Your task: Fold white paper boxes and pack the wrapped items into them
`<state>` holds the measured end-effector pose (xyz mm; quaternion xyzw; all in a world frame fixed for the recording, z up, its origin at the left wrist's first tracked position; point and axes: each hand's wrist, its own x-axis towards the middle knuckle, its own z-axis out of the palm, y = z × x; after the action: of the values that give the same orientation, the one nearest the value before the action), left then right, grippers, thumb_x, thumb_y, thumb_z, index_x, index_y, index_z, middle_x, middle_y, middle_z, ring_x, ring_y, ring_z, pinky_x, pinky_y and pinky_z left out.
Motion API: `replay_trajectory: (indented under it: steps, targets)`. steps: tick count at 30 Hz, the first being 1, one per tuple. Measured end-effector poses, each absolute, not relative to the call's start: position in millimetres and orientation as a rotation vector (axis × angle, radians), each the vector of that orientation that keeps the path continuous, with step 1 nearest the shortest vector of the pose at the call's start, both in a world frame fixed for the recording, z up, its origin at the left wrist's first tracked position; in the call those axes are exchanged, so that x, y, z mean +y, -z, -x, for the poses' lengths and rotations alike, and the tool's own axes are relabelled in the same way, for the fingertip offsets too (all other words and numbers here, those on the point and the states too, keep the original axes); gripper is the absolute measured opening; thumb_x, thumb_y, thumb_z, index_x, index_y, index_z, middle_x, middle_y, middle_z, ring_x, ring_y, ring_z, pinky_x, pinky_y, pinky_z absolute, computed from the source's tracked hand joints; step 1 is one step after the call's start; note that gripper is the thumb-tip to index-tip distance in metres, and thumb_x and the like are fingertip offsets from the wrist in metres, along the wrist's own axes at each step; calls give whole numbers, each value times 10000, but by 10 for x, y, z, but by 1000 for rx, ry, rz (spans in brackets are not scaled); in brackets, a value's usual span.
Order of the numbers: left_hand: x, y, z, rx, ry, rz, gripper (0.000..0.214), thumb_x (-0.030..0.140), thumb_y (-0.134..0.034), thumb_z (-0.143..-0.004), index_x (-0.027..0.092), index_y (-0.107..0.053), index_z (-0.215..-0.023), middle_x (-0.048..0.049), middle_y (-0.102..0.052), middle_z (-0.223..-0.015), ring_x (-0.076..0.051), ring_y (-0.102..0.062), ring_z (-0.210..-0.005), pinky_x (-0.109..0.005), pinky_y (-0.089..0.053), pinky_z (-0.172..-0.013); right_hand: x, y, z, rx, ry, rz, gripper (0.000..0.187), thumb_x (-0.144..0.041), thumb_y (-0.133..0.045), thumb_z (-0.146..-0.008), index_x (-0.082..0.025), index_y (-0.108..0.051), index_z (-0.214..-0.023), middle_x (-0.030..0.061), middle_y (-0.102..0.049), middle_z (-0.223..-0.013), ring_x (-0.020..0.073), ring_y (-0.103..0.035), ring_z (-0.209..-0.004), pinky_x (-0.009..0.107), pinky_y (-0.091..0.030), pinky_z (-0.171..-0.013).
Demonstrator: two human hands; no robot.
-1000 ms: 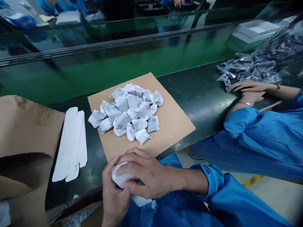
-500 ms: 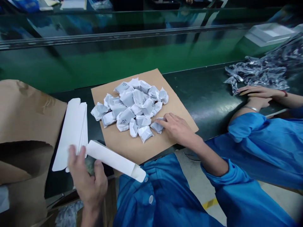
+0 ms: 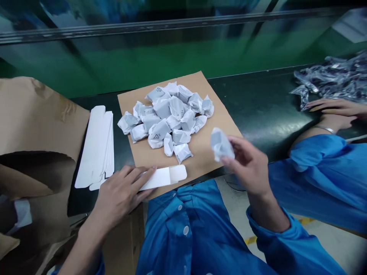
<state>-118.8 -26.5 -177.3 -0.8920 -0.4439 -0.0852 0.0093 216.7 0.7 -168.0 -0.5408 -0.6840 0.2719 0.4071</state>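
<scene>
Clock face centred on the brown sheet (image 3: 200, 156); 12 points away from the wearer.

6 o'clock, nearest: wearer's blue coat (image 3: 177, 229), white buttons down the front.

7 o'clock: left hand (image 3: 123, 187), palm down, its fingers closed over a slim white box (image 3: 156, 178). Box lies on its side at 3 o'clock from that hand, over the near edge of the sheet; its other end is hidden beneath the hand. Visible end open, flap out towards 3.

4 o'clock: right hand (image 3: 249, 164), raised, thumb and forefinger pinched together on one white paper packet (image 3: 222, 145). Gap between them only as wide as the packet edge. Packet stands out from the fingertips towards 10 and appears to be held above the sheet, near the open end of the box at about 2 o'clock from it, apart from it.

Centre of sheet: heap of similar packets (image 3: 172, 114), several with a printed triangle mark.

9 o'clock, on the dark worktop (image 3: 243, 103): stack of flat white cartons (image 3: 94, 149); beyond it a large brown carton (image 3: 40, 110) with a dark opening.

3 o'clock: co-worker's hands (image 3: 335, 112), one over the other, near clear plastic bags (image 3: 341, 78).

12 o'clock, farthest: green strip (image 3: 143, 61).
</scene>
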Motion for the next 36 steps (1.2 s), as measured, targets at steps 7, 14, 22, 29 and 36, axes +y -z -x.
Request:
replay_trajectory:
  steps: [7,14,22,29,36]
  targets:
    - [-402,1763,911,-1429,582,2461,529,358,-683,-827,282,-548,-1333,-62,-708,-995,-222,-594,-775,-330,-414,-683,-252,1605,-1774,-2326,-259,1084,471,-239,-527,-920,-134,-449,-1373,164,-654,-1125,270,-628,-1016,400,-554,-806]
    - [-570,1903,648,-1494,592,2450,480,378,-696,-817,274,-600,-1275,-67,-716,-959,-224,-589,-778,-333,-345,-635,136,1457,-1924,-2694,-775,891,395,-258,-534,-946,-169,-496,-1329,128,-620,-1213,248,-593,-1100,387,-503,-888]
    - [-492,1889,791,-1407,780,2446,696,364,-745,-773,201,-486,-1399,-96,-707,-933,-239,-577,-773,-335,-412,-710,500,1344,-1816,-2366,-1144,861,319,-342,-793,-755,-151,-646,-963,28,-633,-887,115,-556,-686,226,-435,-616]
    - [-478,1939,656,-1402,637,2297,496,362,-689,-829,152,-590,-1267,-96,-708,-901,-224,-560,-766,-330,-353,-647,271,1313,-1687,-2362,-1217,1057,220,-157,-496,-951,-157,-643,-1115,60,-706,-1029,160,-640,-892,265,-441,-778]
    - [-485,1863,273,-1644,671,2257,377,337,-668,-845,183,-626,-1186,-72,-712,-967,-214,-586,-797,-352,-376,-686,222,1466,-1486,-1884,-1690,1256,167,-283,-641,-859,-151,-612,-957,-12,-629,-789,103,-530,-624,209,-410,-537]
